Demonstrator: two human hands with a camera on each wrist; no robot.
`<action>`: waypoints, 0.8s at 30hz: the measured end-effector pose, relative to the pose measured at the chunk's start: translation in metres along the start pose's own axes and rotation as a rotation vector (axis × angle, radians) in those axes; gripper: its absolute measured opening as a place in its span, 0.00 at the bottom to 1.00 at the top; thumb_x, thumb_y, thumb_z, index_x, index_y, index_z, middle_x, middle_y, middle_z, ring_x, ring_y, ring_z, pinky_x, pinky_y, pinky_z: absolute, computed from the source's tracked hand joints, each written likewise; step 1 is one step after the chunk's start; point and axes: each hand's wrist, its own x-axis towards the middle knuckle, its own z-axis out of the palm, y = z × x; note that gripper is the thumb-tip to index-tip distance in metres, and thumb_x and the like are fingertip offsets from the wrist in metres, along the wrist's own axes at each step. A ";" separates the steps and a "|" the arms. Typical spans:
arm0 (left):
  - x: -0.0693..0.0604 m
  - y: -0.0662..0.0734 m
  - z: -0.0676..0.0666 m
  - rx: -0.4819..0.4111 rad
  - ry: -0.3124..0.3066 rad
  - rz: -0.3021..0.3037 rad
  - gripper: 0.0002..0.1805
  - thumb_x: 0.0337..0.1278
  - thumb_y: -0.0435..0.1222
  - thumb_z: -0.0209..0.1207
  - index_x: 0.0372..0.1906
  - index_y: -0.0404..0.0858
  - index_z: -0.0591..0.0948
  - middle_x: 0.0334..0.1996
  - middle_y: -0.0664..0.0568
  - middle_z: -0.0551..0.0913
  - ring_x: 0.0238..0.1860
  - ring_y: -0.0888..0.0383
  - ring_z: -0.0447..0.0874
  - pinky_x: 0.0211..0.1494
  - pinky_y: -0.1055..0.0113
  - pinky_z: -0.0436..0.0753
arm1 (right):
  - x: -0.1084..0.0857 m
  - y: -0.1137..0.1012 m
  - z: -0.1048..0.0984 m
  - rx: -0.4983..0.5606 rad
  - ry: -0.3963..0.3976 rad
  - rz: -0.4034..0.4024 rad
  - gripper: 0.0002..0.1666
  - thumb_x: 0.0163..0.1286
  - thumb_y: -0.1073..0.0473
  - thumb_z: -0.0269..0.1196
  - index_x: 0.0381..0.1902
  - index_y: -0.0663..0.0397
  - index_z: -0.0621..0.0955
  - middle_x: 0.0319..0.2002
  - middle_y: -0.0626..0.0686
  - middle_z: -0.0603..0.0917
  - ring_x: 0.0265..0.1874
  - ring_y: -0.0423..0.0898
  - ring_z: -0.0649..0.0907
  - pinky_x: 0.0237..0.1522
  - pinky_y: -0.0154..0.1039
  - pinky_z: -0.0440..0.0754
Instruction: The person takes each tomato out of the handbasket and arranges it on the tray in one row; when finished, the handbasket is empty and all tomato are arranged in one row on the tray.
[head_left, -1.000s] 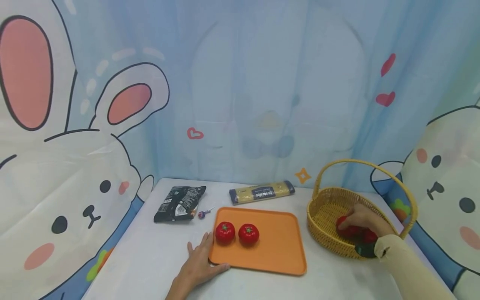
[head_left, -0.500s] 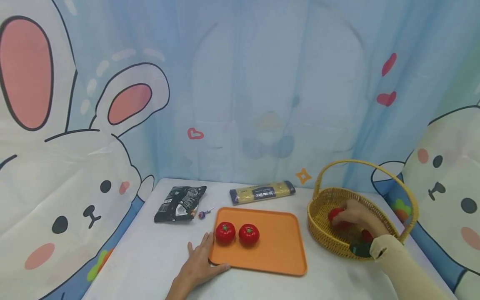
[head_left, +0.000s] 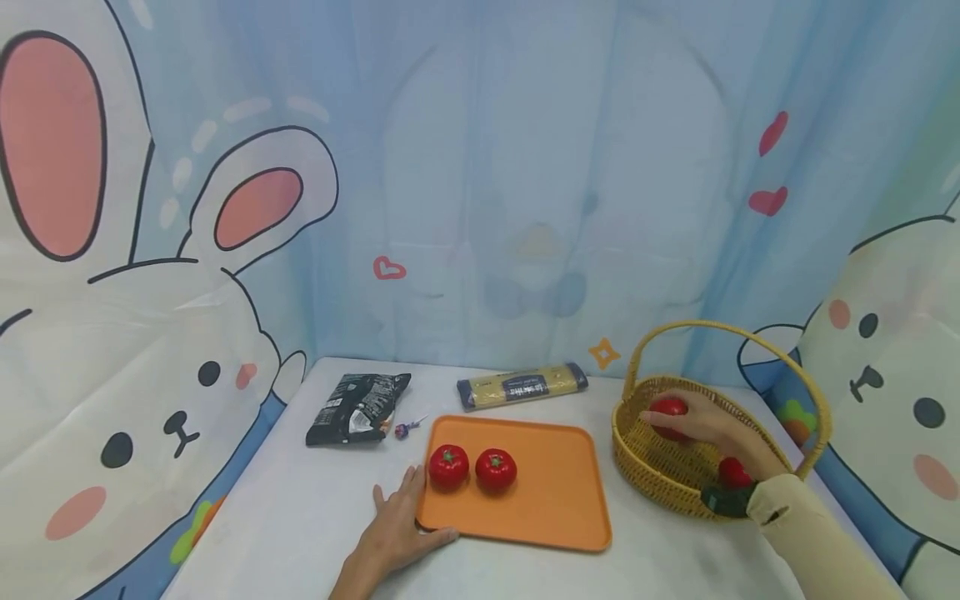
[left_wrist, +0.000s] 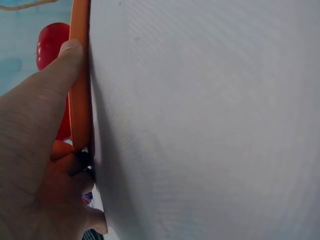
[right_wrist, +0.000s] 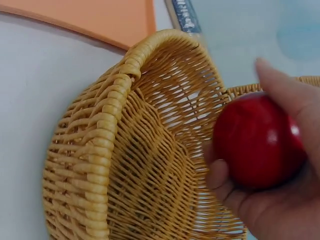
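My right hand (head_left: 697, 417) holds a red tomato (right_wrist: 257, 140) between thumb and curled fingers, inside the wicker basket (head_left: 652, 479) at the right. In the right wrist view the tomato is above the basket's woven floor. A second red, round thing (head_left: 733, 473) lies in the basket beneath my wrist, partly hidden. My left hand (head_left: 397, 525) rests at the near left corner of an orange tray (head_left: 555, 492), fingers along its left side and thumb (left_wrist: 72, 50) on its front rim. On the tray's left half sit two tomatoes, a left one (head_left: 448, 467) and a right one (head_left: 496, 471).
Behind the tray lies a yellow and blue pack (head_left: 522, 387), perhaps noodles. A black snack bag (head_left: 358, 408) and a small lollipop (head_left: 405, 429) lie at the back left. The basket's tall handle (head_left: 720, 325) arches over it. A printed curtain (head_left: 480, 167) hangs behind the white table.
My right hand has raised the tomato from the basket's floor and moved it left and back, uncovering the other red thing. My left hand stays at the tray.
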 end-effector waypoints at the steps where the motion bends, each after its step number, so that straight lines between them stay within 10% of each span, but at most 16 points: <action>1: 0.000 0.000 0.000 0.002 0.001 0.002 0.66 0.51 0.61 0.78 0.83 0.28 0.60 0.82 0.31 0.63 0.84 0.33 0.55 0.77 0.16 0.38 | 0.000 -0.001 -0.001 0.006 -0.002 0.004 0.49 0.79 0.34 0.63 0.74 0.72 0.68 0.66 0.76 0.74 0.60 0.67 0.79 0.55 0.57 0.88; 10: -0.001 0.000 0.001 0.005 0.009 0.004 0.66 0.51 0.61 0.79 0.83 0.28 0.60 0.82 0.31 0.63 0.84 0.33 0.56 0.77 0.16 0.38 | -0.010 -0.016 -0.004 0.158 -0.041 -0.128 0.40 0.91 0.46 0.41 0.78 0.80 0.59 0.71 0.78 0.68 0.65 0.67 0.77 0.56 0.54 0.90; 24: -0.005 0.000 0.001 0.004 0.025 0.027 0.65 0.52 0.60 0.78 0.84 0.28 0.60 0.82 0.32 0.63 0.84 0.34 0.56 0.79 0.18 0.38 | -0.031 -0.042 0.019 -0.030 0.129 -0.271 0.39 0.66 0.48 0.80 0.66 0.65 0.80 0.59 0.66 0.84 0.55 0.62 0.83 0.43 0.40 0.90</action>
